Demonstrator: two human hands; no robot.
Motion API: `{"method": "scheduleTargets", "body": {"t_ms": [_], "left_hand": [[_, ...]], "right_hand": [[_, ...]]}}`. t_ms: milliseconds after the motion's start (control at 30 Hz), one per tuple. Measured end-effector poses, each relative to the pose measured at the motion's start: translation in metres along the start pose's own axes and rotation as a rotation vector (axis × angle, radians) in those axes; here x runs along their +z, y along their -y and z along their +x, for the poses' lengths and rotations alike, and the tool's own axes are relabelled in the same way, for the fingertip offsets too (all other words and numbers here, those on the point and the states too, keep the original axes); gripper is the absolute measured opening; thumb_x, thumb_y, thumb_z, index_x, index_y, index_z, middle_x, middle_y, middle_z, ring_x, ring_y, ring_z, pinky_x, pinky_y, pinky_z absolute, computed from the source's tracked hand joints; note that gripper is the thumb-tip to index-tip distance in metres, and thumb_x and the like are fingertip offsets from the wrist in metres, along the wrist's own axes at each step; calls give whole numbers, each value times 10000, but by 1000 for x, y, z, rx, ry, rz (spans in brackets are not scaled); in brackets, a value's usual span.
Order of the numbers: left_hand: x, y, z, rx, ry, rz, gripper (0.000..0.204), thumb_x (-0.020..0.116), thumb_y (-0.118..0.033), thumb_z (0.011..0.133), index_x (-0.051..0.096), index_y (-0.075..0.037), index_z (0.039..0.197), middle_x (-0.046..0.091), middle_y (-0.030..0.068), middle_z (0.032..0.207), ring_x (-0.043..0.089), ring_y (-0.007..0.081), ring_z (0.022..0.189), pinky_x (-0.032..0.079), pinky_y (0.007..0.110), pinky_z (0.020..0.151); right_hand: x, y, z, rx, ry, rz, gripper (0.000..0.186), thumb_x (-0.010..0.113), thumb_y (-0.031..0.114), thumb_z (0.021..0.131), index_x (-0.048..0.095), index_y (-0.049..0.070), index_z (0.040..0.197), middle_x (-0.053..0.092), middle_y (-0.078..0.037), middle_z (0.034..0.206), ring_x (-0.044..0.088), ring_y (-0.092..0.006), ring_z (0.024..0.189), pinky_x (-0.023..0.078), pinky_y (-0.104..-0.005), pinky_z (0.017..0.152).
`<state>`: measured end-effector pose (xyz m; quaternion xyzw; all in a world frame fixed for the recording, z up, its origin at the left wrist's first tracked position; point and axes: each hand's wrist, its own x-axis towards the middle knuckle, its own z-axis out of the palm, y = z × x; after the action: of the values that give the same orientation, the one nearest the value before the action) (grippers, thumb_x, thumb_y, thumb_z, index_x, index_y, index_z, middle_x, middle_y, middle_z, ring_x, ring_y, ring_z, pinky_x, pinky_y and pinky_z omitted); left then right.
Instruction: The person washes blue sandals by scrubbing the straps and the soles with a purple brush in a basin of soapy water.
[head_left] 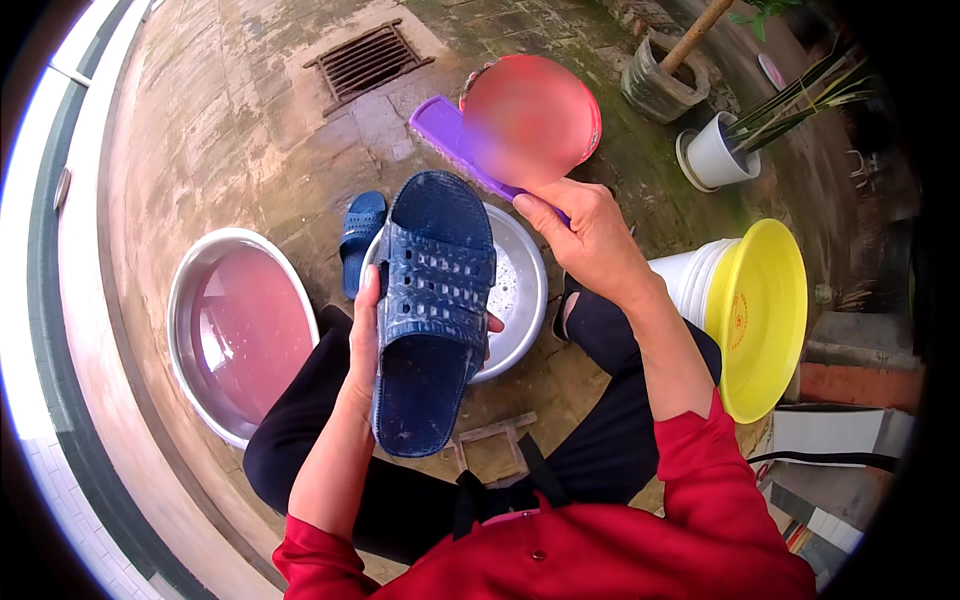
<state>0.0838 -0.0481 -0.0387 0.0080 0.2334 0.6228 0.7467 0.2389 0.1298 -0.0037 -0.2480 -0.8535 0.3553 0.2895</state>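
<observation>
My left hand (365, 345) is wrapped around a blue plastic slipper (432, 318), its thumb along the left edge and fingertips showing at the right. Whitish wet smears mark the slipper's perforated strap. Beneath it stands a pale basin (530, 330) with white suds inside, partly covered by the slipper. A purple brush (440, 124) is gripped by its handle in my right hand (597, 238). Its head lies beyond the slipper's toe, apart from it, with bristles barely visible. The matching blue slipper (361, 238) rests on the ground left of the basin.
A metal basin (180, 345) of reddish water stands at the left. Beyond the brush is a red round container (535, 105), blurred inside. A yellow basin (765, 325) leans by white buckets (690, 280) at right. Potted plants (722, 152) and a drain grate (370, 60) lie farther off.
</observation>
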Motion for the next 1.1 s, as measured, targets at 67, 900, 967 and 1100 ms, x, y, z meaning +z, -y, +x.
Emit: {"method": "scheduleTargets", "body": {"t_ms": [67,900,967,1100], "left_hand": [[8,-9,-2,117,-19,45,944,253,-768,877,472,46,1303,614,323,1047,657,328,758,557,363,646],[14,9,-8,-25,-67,7,935,327,-757,868,440,43,1338,609,322,1086,667,362,839,577,409,696],[10,-4,-10,42,-2,0,942,299,-766,868,448,42,1331,613,311,1094,668,351,825,573,397,691],[5,-12,-6,149,-60,31,964,226,-781,867,457,31,1331,604,332,1075,648,341,751,551,378,653]], "right_hand": [[-6,3,-12,32,138,-64,396,590,152,928,599,265,1306,566,-134,692,565,-290,603,456,-411,597],[-5,9,8,118,72,-18,387,590,125,923,590,166,1308,666,-195,908,634,-318,754,496,-388,695],[-3,8,-6,86,98,80,405,582,87,924,577,141,1326,656,-206,913,622,-279,744,491,-372,718],[-7,24,-20,206,339,-21,438,574,70,921,566,169,1348,643,-194,867,609,-275,730,487,-362,726]]}}
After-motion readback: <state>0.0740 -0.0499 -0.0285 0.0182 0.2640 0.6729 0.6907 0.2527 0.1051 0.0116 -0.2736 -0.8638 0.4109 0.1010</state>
